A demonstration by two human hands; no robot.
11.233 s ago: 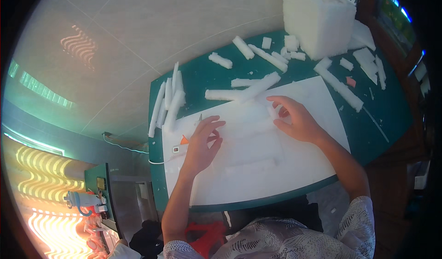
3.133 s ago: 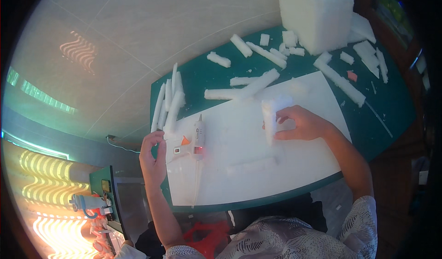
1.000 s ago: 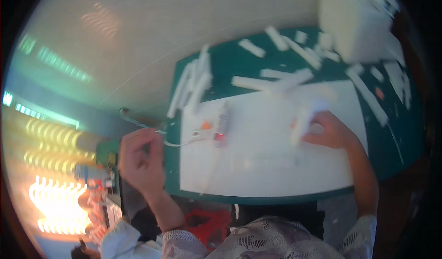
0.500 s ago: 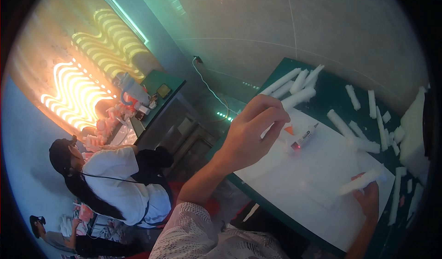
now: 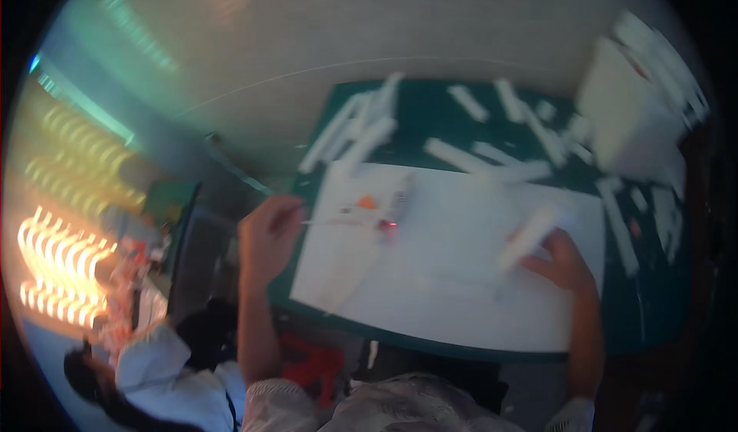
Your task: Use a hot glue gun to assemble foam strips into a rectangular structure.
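The left hand [image 5: 267, 236] has come back down from where it was raised half a second ago and now hangs just off the near-left edge of the large white foam sheet [image 5: 453, 263], its fingers pinched on something thin and pale that runs toward the sheet; the blur hides what it is. The sheet lies flat on the dark green worktop [image 5: 430, 105] and covers most of its near half. On the sheet's left part rests a small white tool with orange and red spots [image 5: 388, 213], apart from the left hand. The right hand [image 5: 561, 259] sits on the sheet's right part, fingers closed around a white foam strip [image 5: 526, 236] that slants up and left. Beyond the sheet's far edge lie scattered white foam strips [image 5: 461, 155], with a bundle of them [image 5: 350, 128] at its far-left corner. A white plastic bin [image 5: 630, 109] stands past the sheet's far-right corner. The middle of the sheet is bare. Left of the worktop another person in white [image 5: 154, 363] sits low.
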